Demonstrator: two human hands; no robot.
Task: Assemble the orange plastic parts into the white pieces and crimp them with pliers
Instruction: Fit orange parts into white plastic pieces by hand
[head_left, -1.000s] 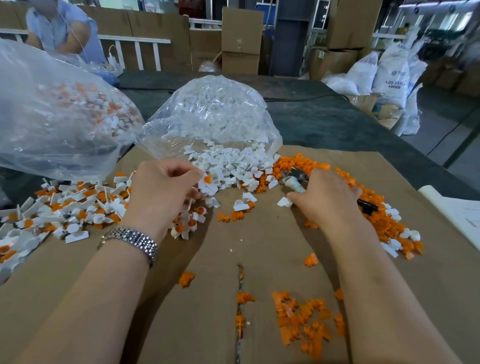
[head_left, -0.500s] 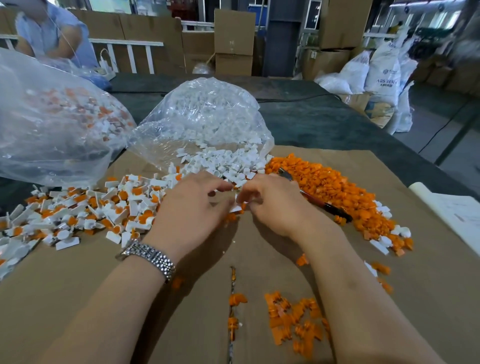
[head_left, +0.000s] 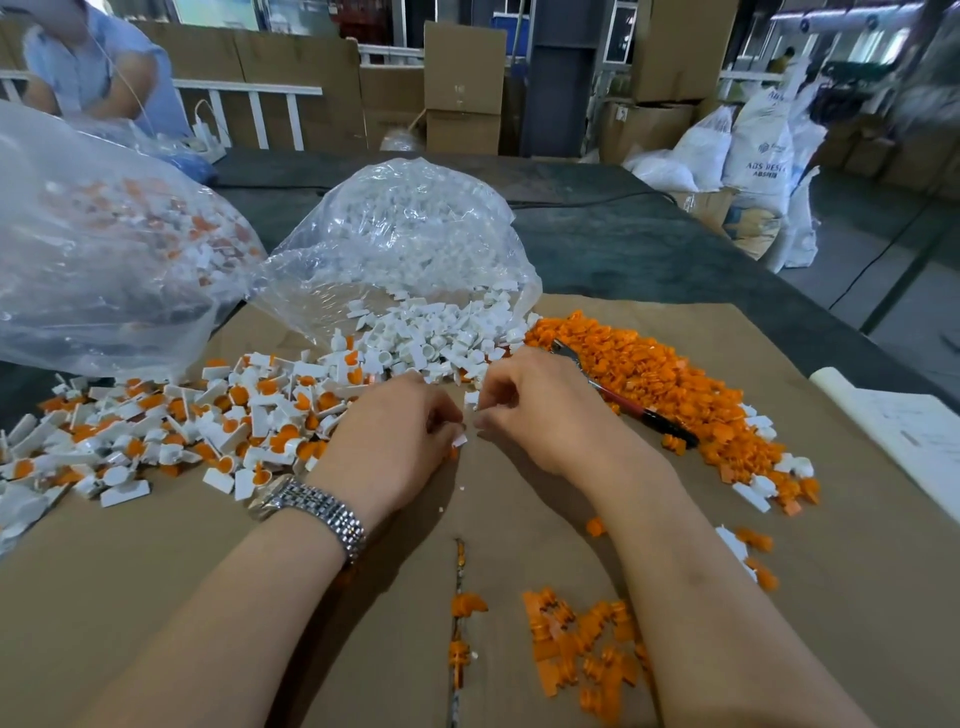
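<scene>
White plastic, small and blocky, is what sits between your two hands: your left hand (head_left: 395, 441) has its fingers curled in and pinches a white piece (head_left: 460, 440) at the fingertips, and your right hand (head_left: 540, 410) pinches another white piece (head_left: 471, 399) just beside it, thumb and forefinger closed on it. The two hands nearly meet over the middle of the brown cardboard sheet (head_left: 156, 597), and whether an orange part is already seated in either piece cannot be told, since your fingers hide most of it.

Just beyond your knuckles a heap of loose white pieces (head_left: 431, 343) spills from the mouth of a clear plastic bag (head_left: 400, 234); they look like short tabs with a round cup at one end. To your right lies the pile of orange parts (head_left: 665, 379), small ribbed bits, and the pliers (head_left: 618, 397) rest on top of that pile, metal tip toward the white heap, dark and red handles toward you, close to your right wrist but not held. On your left spreads the pile of finished pieces (head_left: 197, 421), white with an orange disc showing in the cup, and behind it a second clear bag (head_left: 104, 244) holds more of the same. A smaller scatter of orange parts (head_left: 576, 644) lies near your right forearm. A metal watch (head_left: 317, 512) is on your left wrist
</scene>
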